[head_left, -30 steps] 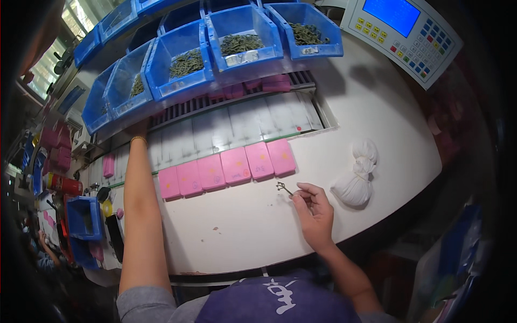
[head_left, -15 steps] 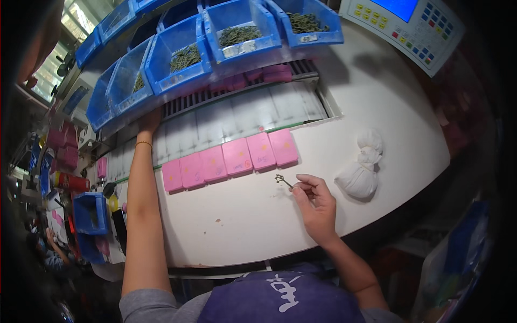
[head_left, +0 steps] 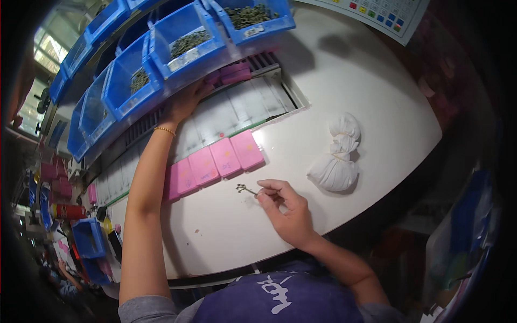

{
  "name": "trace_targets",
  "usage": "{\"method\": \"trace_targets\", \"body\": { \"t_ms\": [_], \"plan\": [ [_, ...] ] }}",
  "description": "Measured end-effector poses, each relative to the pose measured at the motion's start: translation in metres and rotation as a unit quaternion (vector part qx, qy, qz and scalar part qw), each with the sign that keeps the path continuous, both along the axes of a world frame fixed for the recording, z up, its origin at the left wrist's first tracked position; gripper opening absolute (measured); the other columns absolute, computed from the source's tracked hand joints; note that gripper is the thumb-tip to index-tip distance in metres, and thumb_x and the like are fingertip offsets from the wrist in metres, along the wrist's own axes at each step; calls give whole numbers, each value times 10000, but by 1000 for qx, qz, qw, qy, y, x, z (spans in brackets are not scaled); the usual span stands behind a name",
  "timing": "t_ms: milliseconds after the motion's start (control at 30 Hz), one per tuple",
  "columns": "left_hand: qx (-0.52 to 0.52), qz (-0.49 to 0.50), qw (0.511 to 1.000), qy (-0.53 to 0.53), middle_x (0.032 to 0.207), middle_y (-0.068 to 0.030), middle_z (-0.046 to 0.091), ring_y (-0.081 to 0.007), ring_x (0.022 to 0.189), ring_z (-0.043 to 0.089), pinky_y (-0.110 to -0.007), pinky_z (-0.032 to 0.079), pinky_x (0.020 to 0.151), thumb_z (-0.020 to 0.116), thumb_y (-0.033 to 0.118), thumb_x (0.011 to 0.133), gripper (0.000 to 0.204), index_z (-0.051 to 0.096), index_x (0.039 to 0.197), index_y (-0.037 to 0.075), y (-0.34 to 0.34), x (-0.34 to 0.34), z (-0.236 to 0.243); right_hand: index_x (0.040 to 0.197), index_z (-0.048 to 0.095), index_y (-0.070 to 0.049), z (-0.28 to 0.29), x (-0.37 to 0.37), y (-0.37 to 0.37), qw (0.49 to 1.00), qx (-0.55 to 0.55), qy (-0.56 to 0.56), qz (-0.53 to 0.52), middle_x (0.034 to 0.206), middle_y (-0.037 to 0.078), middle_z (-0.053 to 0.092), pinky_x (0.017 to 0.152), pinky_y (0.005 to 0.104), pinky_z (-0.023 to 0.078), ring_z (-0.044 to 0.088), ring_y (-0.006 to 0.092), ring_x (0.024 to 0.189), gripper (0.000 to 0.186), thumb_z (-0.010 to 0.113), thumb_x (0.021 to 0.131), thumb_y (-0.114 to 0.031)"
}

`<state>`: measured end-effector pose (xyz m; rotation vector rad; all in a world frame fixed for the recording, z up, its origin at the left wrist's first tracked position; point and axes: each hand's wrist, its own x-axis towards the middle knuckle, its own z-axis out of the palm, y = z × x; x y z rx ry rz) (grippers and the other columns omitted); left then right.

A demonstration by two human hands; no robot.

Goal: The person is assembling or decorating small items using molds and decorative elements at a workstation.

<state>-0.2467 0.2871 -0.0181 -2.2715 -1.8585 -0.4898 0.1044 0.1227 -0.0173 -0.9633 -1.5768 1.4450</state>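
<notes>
In my right hand (head_left: pixel 286 211), thumb and forefinger pinch the stem of a small dark branched piece (head_left: pixel 242 188) with a curled, forked end. It is held above the white table. My left hand (head_left: pixel 186 102) reaches under the front edge of the blue bins, beside pink blocks (head_left: pixel 235 71) lying on the dark slatted rack. The bins' shadow and edge partly hide its fingers, so I cannot tell whether it touches a block. Between the hands is a row of flat pink blocks (head_left: pixel 225 157) with faint markings, its left end covered by my left forearm.
Overhead hang blue bins (head_left: pixel 186 46) holding heaps of small dark green pieces. A tied white cloth bag (head_left: pixel 335 171) rests on the table (head_left: pixel 377 107) at right. A control panel (head_left: pixel 377 13) stands far right. At left are more blue bins (head_left: pixel 89 238) and a co-worker's hand (head_left: pixel 67 272).
My left hand has moved right and farther along the rack, toward the pink blocks there. The view has shifted right. My right hand keeps pinching the branched piece.
</notes>
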Motion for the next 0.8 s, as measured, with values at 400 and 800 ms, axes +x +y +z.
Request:
{"method": "trace_targets", "body": {
  "t_ms": [400, 800],
  "plan": [
    [64, 83, 994, 4, 1473, -183, 465, -347, 1387, 396, -421, 279, 1149, 483, 579, 970, 667, 494, 1416, 83, 39, -8, -6, 1165, 624, -37, 6, 6, 0, 998, 10, 42, 37, 917, 85, 667, 679, 276, 528, 645, 145, 765, 224, 629, 948, -92],
    [10, 3, 996, -90, 1277, -189, 587, -377, 1192, 537, -414, 400, 1028, 603, 293, 955, 408, 582, 1320, 110, 27, 80, -1, 1199, 619, -49, 2, 4, -3, 998, -30, 61, 14, 947, 96, 685, 700, 261, 513, 654, 142, 816, 257, 632, 953, -121]
  ]
}}
